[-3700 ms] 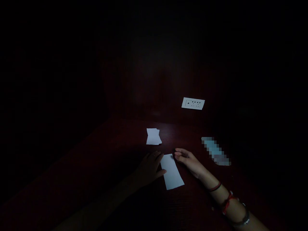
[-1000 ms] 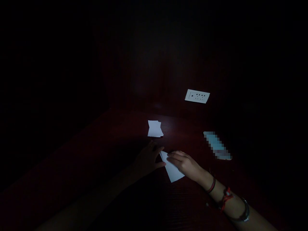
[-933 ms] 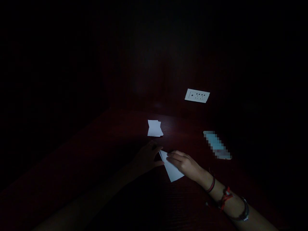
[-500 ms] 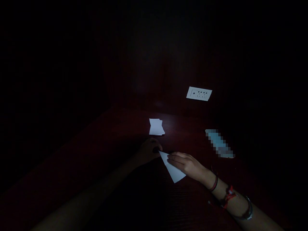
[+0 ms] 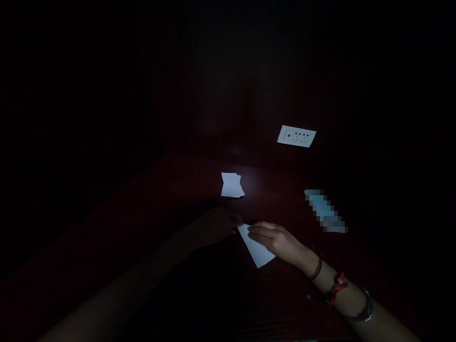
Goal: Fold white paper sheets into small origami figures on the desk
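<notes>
The scene is very dark. A white sheet of paper (image 5: 257, 250), folded to a point at its far end, lies on a dark red table (image 5: 149, 223). My right hand (image 5: 276, 240) rests flat on its right part, fingers stretched along the fold. My left hand (image 5: 215, 225) touches the pointed far corner with its fingertips; it lies in shadow and its fingers are hard to make out. Red cords and a bangle ring my right wrist.
A small stack of white paper pieces (image 5: 232, 185) lies farther back on the table. A pixelated light blue object (image 5: 325, 211) lies to the right. A white socket plate (image 5: 296, 136) sits on the dark wall behind.
The flat rectangular sheet has had its far end folded over into a point. My right hand moved onto the paper and my left hand slid to the paper's tip.
</notes>
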Demonstrator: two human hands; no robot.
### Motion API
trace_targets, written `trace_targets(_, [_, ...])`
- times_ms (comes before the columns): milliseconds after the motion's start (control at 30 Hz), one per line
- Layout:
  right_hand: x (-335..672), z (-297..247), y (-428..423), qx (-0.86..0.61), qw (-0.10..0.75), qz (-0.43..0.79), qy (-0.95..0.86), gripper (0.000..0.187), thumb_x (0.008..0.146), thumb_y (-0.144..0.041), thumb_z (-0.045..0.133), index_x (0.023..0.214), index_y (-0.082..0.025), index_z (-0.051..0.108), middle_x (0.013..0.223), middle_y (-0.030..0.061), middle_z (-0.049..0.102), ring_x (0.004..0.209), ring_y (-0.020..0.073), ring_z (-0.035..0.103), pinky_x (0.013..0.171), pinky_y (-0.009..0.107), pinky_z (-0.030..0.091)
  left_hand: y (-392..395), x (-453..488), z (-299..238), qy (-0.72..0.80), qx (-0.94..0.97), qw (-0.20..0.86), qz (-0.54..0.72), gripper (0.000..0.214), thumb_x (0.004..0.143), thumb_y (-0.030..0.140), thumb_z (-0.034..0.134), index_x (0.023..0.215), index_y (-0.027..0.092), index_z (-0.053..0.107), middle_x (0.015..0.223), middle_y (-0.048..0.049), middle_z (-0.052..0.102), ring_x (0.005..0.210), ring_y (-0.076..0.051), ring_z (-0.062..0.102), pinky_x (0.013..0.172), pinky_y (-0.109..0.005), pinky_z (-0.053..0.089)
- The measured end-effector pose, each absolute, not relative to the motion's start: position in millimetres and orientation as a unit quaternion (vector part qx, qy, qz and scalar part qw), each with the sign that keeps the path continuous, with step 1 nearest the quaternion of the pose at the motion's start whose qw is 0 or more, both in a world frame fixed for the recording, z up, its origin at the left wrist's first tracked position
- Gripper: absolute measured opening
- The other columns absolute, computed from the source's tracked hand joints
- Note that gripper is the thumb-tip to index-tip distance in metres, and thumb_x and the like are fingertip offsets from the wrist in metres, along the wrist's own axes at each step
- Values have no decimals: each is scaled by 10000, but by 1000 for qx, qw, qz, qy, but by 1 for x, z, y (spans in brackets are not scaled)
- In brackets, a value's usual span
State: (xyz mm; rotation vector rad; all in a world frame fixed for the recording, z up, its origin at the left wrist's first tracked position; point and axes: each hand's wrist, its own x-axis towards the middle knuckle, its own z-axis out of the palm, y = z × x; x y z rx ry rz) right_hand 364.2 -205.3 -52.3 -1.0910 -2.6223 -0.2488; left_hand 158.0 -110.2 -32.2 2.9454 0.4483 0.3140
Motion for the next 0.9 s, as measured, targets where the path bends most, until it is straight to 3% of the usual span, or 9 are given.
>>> trace_targets(500, [363, -49, -206, -372, 152, -78, -912, 249, 842, -162, 360, 1025, -163, 529, 1051, 41, 552, 1057, 144, 418, 868, 293, 421, -118, 160, -30, 177, 979, 49, 84, 223, 793, 235, 450, 999, 218, 532, 1026, -8, 553, 916, -165, 516, 768, -249, 378])
trace_targets(900, [364, -52, -205, -371, 151, -83, -913, 243, 836, -167, 376, 1021, -173, 533, 1031, 37, 562, 1043, 134, 432, 855, 281, 430, -108, 158, -40, 170, 980, 44, 89, 264, 798, 277, 434, 1051, 255, 509, 1076, 14, 549, 1008, -166, 470, 845, -287, 337])
